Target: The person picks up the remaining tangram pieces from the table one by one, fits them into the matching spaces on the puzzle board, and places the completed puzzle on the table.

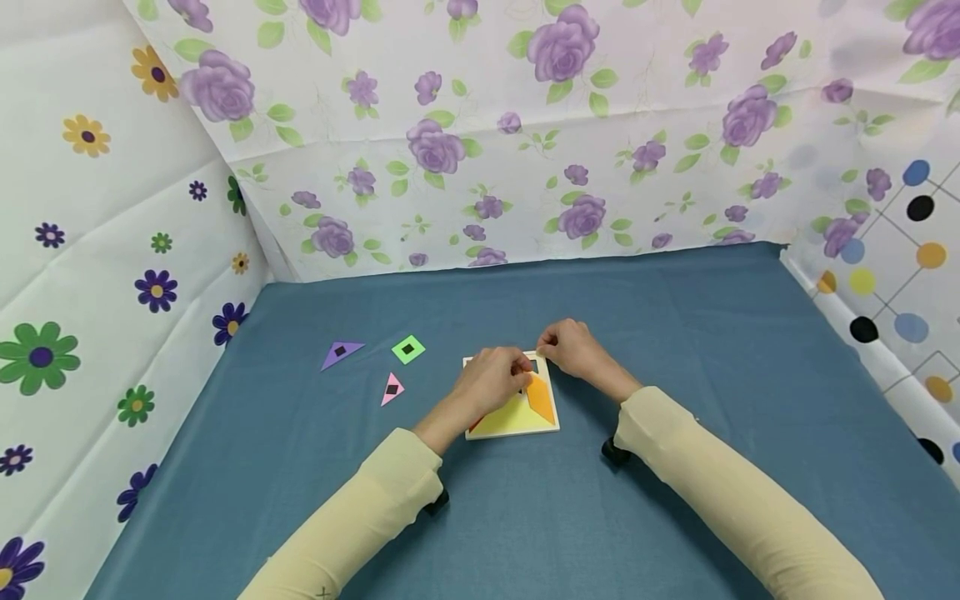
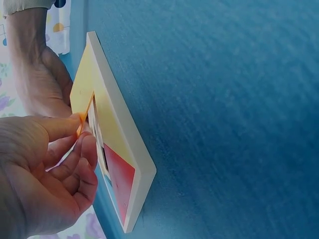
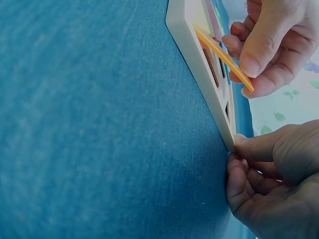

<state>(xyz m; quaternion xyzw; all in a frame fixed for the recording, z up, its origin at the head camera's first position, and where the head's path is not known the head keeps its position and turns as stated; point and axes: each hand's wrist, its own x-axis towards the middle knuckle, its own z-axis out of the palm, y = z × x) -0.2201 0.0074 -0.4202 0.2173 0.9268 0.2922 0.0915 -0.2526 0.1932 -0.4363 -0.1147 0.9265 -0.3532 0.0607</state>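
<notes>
A square tangram tray (image 1: 517,434) lies on the blue cloth with a large yellow piece (image 1: 504,420) and a red piece (image 2: 121,180) set in it. My left hand (image 1: 489,383) is over the tray, pinching an orange piece (image 1: 541,402) by one end between thumb and fingers. The right wrist view shows that orange piece (image 3: 224,57) tilted, its low end at the tray's rim and its other end raised. At the tray's far right corner, my right hand (image 1: 577,350) grips the rim between thumb and fingers. Part of the tray's inside is hidden by my left hand.
Left of the tray lie a purple triangle (image 1: 342,353), a green square (image 1: 408,349) and a pink triangle (image 1: 392,389), each with a dark square on it. A flowered sheet (image 1: 480,142) hangs behind the blue-covered table (image 1: 525,525), with patterned sheets at both sides.
</notes>
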